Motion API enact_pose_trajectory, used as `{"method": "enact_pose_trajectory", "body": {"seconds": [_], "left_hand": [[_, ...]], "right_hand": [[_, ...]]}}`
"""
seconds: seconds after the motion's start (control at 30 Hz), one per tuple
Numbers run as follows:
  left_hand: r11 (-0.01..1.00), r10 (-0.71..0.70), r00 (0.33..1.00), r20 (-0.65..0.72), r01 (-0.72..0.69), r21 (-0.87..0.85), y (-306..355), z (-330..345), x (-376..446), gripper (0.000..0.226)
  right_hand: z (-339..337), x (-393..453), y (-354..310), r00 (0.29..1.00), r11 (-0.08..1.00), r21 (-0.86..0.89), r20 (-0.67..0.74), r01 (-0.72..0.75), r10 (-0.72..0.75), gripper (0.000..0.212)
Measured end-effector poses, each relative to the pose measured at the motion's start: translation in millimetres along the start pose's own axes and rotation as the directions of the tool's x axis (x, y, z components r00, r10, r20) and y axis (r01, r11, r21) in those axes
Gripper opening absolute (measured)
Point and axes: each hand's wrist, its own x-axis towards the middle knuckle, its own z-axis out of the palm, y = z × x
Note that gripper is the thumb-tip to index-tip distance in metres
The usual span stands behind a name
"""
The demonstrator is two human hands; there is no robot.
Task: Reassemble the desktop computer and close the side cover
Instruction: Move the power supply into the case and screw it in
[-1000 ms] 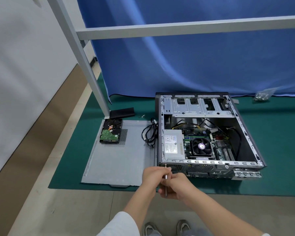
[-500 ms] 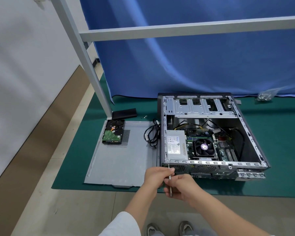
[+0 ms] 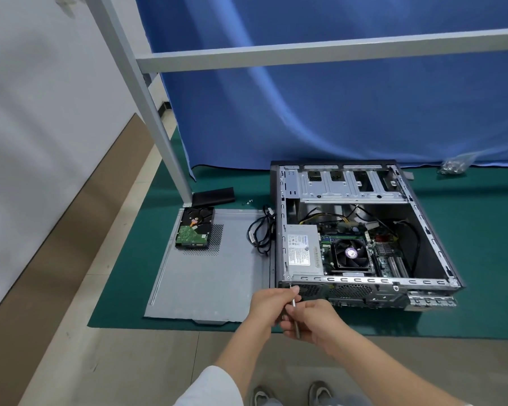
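Driving a screw at the case's (image 3: 364, 284) near-left rear corner, the right hand (image 3: 317, 320) grasps the screwdriver (image 3: 294, 313) while the left hand (image 3: 272, 303) pinches its shaft to steady the tip. The cover (image 3: 211, 276) lies flat left of the open case, carrying the drive (image 3: 195, 228), judged kept handy for later steps.

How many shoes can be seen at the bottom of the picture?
2. The left shoe is at the bottom edge, just left of centre; the right shoe is beside it. Both are cut off by the frame, so only the toes show.
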Motion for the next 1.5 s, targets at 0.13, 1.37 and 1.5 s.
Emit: {"method": "enact_pose_trajectory", "body": {"seconds": [0.13,1.37,1.5], "left_hand": [[0.999,-0.049,0.999,0.018,0.048,0.026,4,0,1,0.017],[0.856,0.363,0.905,-0.221,-0.231,0.463,22,-8,6,0.025],[0.844,0.363,0.909,-0.206,-0.227,0.487,23,-13,9,0.032]], "right_hand": [[5,3,-1,0.999,1.000,0.003,-0.032,-0.025,0.025,0.019],[17,13,20,0.997,0.840,0.541,-0.036,-0.044,0.075,0.019],[11,19,25,0.989,0.772,0.619,0.123,-0.144,0.086,0.022]]}}
